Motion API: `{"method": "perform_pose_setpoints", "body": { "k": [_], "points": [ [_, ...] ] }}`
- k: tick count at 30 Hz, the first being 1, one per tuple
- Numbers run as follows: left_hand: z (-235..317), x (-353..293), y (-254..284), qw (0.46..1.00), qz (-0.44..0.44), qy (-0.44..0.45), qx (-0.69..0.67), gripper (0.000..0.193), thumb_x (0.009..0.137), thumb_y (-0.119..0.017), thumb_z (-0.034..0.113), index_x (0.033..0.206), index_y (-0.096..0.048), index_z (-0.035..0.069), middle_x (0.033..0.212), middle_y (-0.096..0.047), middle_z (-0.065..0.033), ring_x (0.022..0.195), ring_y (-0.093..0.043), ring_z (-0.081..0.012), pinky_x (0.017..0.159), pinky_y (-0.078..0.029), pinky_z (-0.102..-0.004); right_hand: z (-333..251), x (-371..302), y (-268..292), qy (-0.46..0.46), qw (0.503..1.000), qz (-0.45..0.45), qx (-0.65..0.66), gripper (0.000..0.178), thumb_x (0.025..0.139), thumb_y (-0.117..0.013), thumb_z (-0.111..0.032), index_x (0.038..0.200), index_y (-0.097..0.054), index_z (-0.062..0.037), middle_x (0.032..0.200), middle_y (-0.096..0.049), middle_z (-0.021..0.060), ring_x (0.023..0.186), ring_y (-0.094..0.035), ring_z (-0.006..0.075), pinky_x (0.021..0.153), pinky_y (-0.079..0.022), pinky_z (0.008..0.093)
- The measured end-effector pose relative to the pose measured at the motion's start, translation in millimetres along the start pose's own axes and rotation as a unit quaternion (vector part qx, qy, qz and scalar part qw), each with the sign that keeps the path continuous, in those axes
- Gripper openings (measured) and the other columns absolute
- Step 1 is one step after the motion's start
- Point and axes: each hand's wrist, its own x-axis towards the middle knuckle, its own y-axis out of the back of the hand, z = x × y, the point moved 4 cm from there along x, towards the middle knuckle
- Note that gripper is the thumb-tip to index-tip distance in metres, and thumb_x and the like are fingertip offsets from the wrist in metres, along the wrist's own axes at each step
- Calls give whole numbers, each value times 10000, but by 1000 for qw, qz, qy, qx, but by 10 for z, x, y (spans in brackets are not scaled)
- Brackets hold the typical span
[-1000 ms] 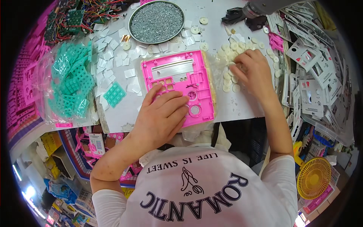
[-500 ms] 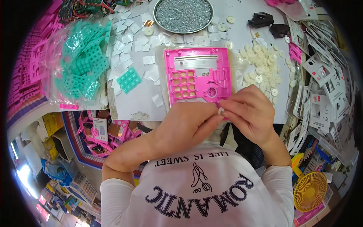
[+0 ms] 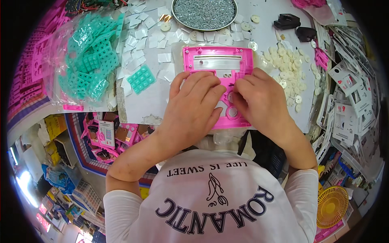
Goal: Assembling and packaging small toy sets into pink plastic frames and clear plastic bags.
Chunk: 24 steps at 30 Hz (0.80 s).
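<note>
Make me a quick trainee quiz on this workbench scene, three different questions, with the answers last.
1. Which hand is nearer the loose pile of round cream plastic discs?
2. True or false: the round metal tray of small silver pieces rests on the flat pink plastic casing.
3. The lone rectangular teal keypad lies: A) left of the casing; B) right of it; C) inside the tray.

Key: 1. The right hand. 2. False. 3. A.

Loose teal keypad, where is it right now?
In the head view, left of centre, the loose teal keypad lies on the white tabletop, between the bagged teal pads and the left hand.
</note>
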Motion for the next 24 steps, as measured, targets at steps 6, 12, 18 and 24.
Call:
{"method": "perform_pose_setpoints", "body": {
  "k": [6, 12, 18, 24],
  "points": [
    [-36, -34, -42, 1000, 14, -6, -1, 415, 814, -721, 154, 1206, -618, 64, 1253, -596, -105, 1248, -542, -318, 1101, -319, -506, 11, 53, -36, -72, 997, -29, 2, 127, 780, -720, -110, 777, -602, -62, 747, -663, 100, 772, -625, 317, 705, -502, 449],
    [-34, -22, 5, 1000, 3, 0, -21, 408, 813, -728, 156, 1199, -626, 72, 1251, -593, -100, 1265, -530, -302, 1114, -309, -520, 2, 36, -54, -79, 996, -33, -19, 130, 783, -721, -124, 787, -602, -72, 706, -656, 80, 741, -620, 306, 741, -428, 449],
    [-265, 301, 176, 993, 83, -49, -62, 285, 839, -721, 160, 1102, -656, 72, 1087, -651, -96, 1007, -619, -315, 917, -471, -466, -61, -19, -95, -56, 997, 12, -60, 155, 767, -737, -130, 828, -602, -83, 714, -639, 66, 736, -594, 273, 758, -383, 429],
    [-908, 1307, 431, 968, 193, -47, 152, 176, 829, -681, 180, 749, -682, 24, 870, -715, -195, 884, -678, -386, 807, -512, -484, -102, -49, -117, -48, 996, 37, -65, 178, 739, -751, -98, 839, -604, -90, 708, -618, 49, 734, -573, 261, 761, -374, 431]
  ]
}}
